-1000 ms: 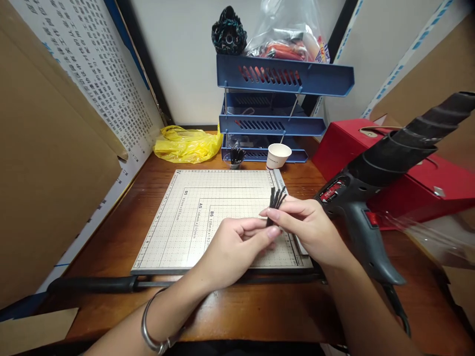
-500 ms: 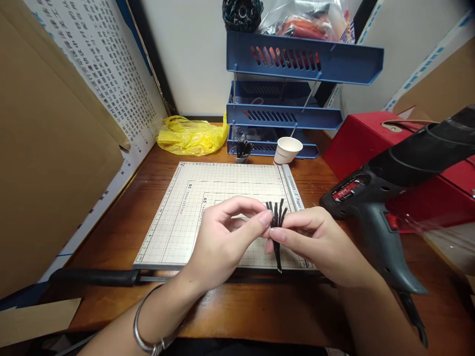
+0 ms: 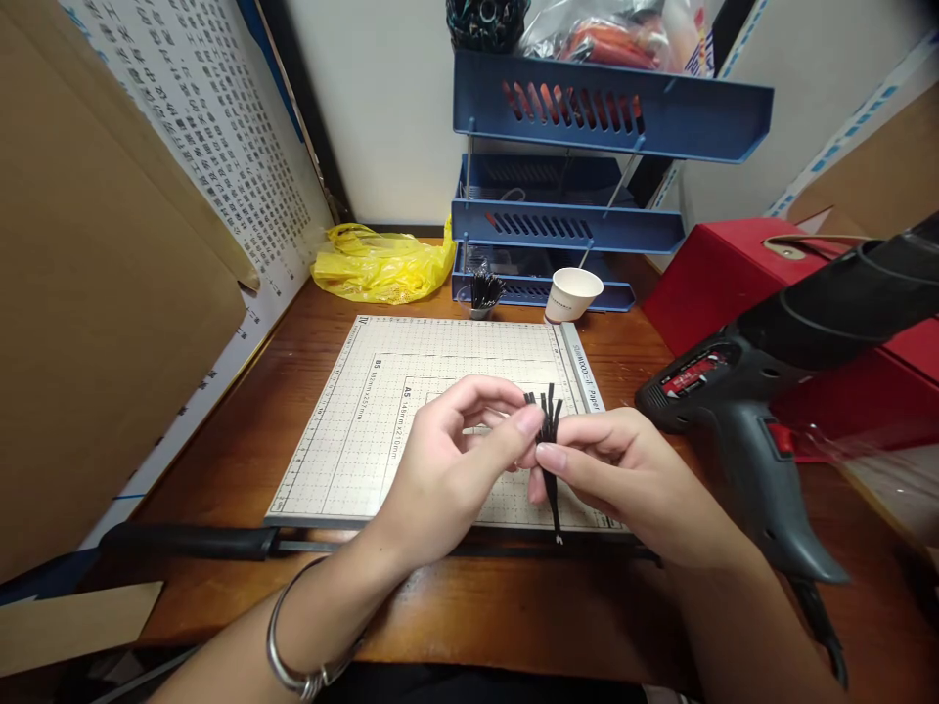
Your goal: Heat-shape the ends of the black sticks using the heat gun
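Note:
Over the grey gridded paper cutter board [image 3: 381, 430], both my hands pinch a small bundle of thin black strands [image 3: 547, 416]. My left hand [image 3: 447, 469] has thumb and forefinger closed on the bundle from the left. From the right, my right hand [image 3: 631, 479] grips the same bundle. The strands fan out above the fingers, and one longer strand hangs down below them.
A black heat gun [image 3: 763, 372] rests at the right against a red case [image 3: 734, 284]. Behind the board stand a white paper cup [image 3: 573, 293], a small holder of black strands [image 3: 484, 291], a blue stacked tray rack [image 3: 572, 215] and a yellow bag [image 3: 378, 262]. The cutter's black handle [image 3: 191, 541] lies along the front.
The bundle turned from tilted to upright, and a longer strand now hangs below my fingers. My left fingers rose to pinch it. The view shifted slightly.

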